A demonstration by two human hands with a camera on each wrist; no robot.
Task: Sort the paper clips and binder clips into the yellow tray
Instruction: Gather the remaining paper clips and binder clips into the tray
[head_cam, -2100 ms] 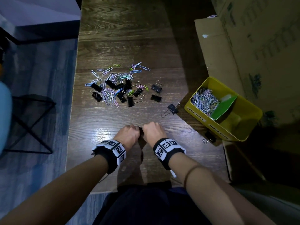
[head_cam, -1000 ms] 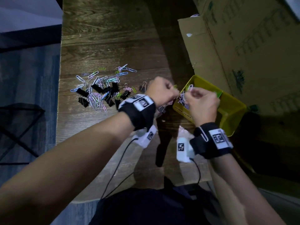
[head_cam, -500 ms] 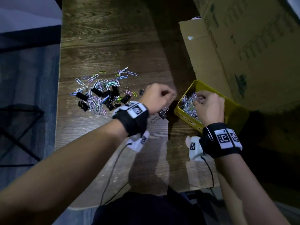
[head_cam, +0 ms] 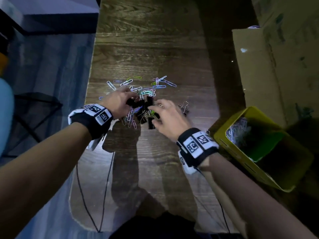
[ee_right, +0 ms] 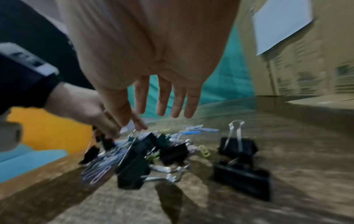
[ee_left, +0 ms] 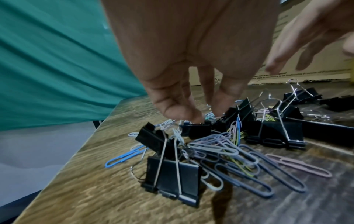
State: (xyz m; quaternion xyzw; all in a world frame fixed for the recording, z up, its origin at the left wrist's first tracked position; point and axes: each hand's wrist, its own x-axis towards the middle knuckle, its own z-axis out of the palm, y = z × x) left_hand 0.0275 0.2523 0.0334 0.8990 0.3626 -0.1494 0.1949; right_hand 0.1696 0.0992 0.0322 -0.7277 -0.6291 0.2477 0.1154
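Note:
A heap of coloured paper clips (head_cam: 160,83) and black binder clips (head_cam: 148,118) lies mid-table. My left hand (head_cam: 120,102) is on its left side. In the left wrist view, my left hand (ee_left: 199,112) has thumb and forefinger pinching a black binder clip (ee_left: 197,130) in the heap. My right hand (head_cam: 164,116) hovers over the heap's right side. The right wrist view shows my right hand (ee_right: 147,116) with straight, spread fingers, holding nothing. The yellow tray (head_cam: 245,166) stands at the right, with silver paper clips (head_cam: 240,130) and a green divider (head_cam: 262,149) inside.
Two binder clips (ee_right: 237,145) lie apart, right of the heap. A large cardboard box (head_cam: 276,66) stands behind the tray. The table's left edge (head_cam: 89,83) runs close to the heap. Wrist cables (head_cam: 103,187) trail over the near table.
Both hands have moved left from the tray back to the heap. The right hand came out of the tray and spread its fingers. The left hand came down onto a binder clip.

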